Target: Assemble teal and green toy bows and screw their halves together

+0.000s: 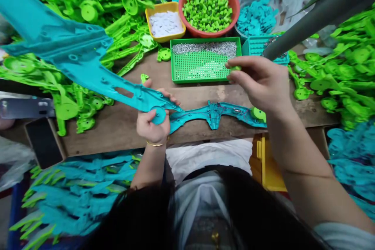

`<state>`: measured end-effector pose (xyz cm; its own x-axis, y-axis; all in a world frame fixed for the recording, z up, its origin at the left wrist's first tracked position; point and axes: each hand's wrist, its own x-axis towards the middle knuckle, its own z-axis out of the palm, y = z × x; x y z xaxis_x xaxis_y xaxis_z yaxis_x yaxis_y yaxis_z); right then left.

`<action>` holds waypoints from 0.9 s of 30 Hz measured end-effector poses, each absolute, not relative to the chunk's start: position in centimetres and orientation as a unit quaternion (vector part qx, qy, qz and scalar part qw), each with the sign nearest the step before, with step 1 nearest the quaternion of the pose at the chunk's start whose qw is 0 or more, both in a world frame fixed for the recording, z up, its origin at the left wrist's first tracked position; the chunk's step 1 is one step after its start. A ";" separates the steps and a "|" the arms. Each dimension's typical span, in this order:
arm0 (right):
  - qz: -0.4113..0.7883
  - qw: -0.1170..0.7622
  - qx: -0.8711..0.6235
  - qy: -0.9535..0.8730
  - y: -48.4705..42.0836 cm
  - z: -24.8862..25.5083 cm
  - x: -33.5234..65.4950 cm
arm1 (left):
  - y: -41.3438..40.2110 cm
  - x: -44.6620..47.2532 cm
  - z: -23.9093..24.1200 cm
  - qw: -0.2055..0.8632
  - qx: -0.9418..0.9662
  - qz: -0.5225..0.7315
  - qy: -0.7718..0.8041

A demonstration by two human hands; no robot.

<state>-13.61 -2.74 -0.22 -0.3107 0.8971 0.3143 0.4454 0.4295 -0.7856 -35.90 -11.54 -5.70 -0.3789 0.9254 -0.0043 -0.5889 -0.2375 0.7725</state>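
Observation:
My left hand (152,129) is closed on a teal plastic shell half (88,64), gripping it by its round end. The shell slants up to the left, raised above the bench, with bosses and ribs on its upper side. Partly behind this hand lies a second teal shell (215,114) on the wood, with thin wires along it and a bright green part (258,114) at its right end. My right hand (260,80) pinches a small green plastic piece (235,68) between thumb and fingers, over the right edge of a green mesh tray (172,66) of small metal screws.
Behind the tray stand a red bowl (187,27) of small green pieces and a yellow tub (149,35) of white bits. A grey pole (307,19) slants in from the upper right. Green part piles (340,74) flank the bench; a phone (45,143) lies left.

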 end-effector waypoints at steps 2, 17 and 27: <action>0.309 0.403 -0.472 -0.721 -5.0 -1.4 -12.2 | -11.6 -34.7 -6.1 0.498 0.236 0.752 0.362; 0.353 0.364 -0.409 -0.759 -10.4 -5.9 -15.1 | -11.8 -28.3 -6.5 0.554 0.190 0.700 0.409; 0.382 0.368 -0.409 -0.743 -9.8 -6.3 -14.2 | -11.9 -27.4 -6.7 0.537 0.210 0.695 0.430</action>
<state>-14.15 -9.78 -6.30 -0.3958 0.8880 0.2340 0.3261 0.3741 -0.8682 -27.44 -11.92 -6.74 -0.3355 0.9266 -0.1696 -0.5642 -0.0535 0.8239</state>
